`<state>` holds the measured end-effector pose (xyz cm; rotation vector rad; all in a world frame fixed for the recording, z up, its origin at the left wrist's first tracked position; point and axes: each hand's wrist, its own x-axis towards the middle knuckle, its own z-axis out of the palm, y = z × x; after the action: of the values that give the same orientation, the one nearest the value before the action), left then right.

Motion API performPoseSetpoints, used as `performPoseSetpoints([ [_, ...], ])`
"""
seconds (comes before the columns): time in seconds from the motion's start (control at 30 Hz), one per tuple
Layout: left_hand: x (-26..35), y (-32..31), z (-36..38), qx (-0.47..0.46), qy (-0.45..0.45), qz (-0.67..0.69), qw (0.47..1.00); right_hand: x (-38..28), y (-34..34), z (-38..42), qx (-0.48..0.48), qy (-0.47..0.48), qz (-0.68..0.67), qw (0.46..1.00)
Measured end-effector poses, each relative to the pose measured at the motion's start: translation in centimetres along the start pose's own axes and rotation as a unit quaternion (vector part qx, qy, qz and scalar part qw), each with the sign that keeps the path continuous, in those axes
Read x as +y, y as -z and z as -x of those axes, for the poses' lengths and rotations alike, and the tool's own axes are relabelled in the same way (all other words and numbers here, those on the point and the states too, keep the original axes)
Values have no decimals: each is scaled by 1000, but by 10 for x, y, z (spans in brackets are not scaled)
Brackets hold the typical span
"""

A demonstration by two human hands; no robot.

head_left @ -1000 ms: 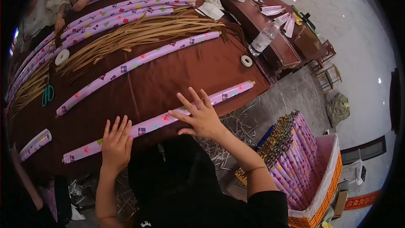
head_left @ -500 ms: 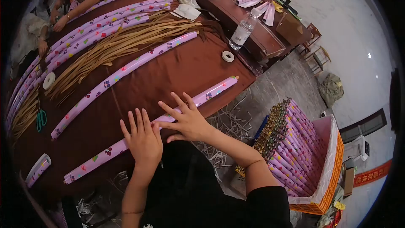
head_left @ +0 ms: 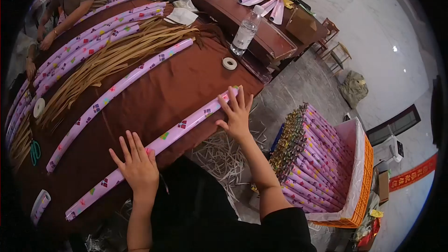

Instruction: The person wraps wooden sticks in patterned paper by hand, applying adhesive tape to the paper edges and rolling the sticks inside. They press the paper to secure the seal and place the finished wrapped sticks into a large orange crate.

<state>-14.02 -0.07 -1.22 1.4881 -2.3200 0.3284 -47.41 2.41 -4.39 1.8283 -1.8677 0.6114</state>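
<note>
A long pink roll (head_left: 179, 129) with a colourful printed pattern lies slantwise along the near edge of the brown-covered table. My left hand (head_left: 139, 165) rests flat on its lower-left half, fingers spread. Near the roll's far right end lies my right hand (head_left: 237, 114), its fingers stretched out over the roll. Neither hand grips anything. Farther up the table, a second pink roll (head_left: 109, 94) lies roughly parallel. A short curled piece of the same printed sheet (head_left: 40, 206) sits at the lower left.
Brown strips (head_left: 105, 60) and more pink rolls (head_left: 88, 42) cover the far side, where a co-worker's hands (head_left: 47, 41) show. A tape roll (head_left: 229, 63), water bottle (head_left: 246, 31) and green scissors (head_left: 35, 152) lie around. An orange crate (head_left: 365, 177) of finished rolls stands right; paper shreds (head_left: 224, 156) litter the floor.
My hands have moved apart along the roll: the right has slid to its far end, the left towards the lower left. The whole view has shifted a little.
</note>
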Motion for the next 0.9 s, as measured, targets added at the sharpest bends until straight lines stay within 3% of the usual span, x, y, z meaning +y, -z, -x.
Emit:
performPoseSetpoints([
  [0.1, 1, 1, 0, -3, 2, 11, 1000, 14, 1, 3, 9, -34, -4, 999],
  [0.2, 1, 1, 0, -2, 3, 10, 1000, 2, -1, -1, 54, -103, -144, 983],
  [0.37, 1, 2, -1, -4, -3, 10, 1000, -41, 1, -19, -5, -154, -198, 968],
  [0.7, -4, 4, -4, -24, -2, 28, 999, -27, 1, -19, -88, -141, -200, 965],
  [0.8, -4, 4, -5, -22, -1, 31, 999, -19, 3, -16, -82, -122, -234, 961],
  [0.9, -4, 3, -6, -26, 4, 24, 999, -8, -1, -10, -30, -166, -234, 957],
])
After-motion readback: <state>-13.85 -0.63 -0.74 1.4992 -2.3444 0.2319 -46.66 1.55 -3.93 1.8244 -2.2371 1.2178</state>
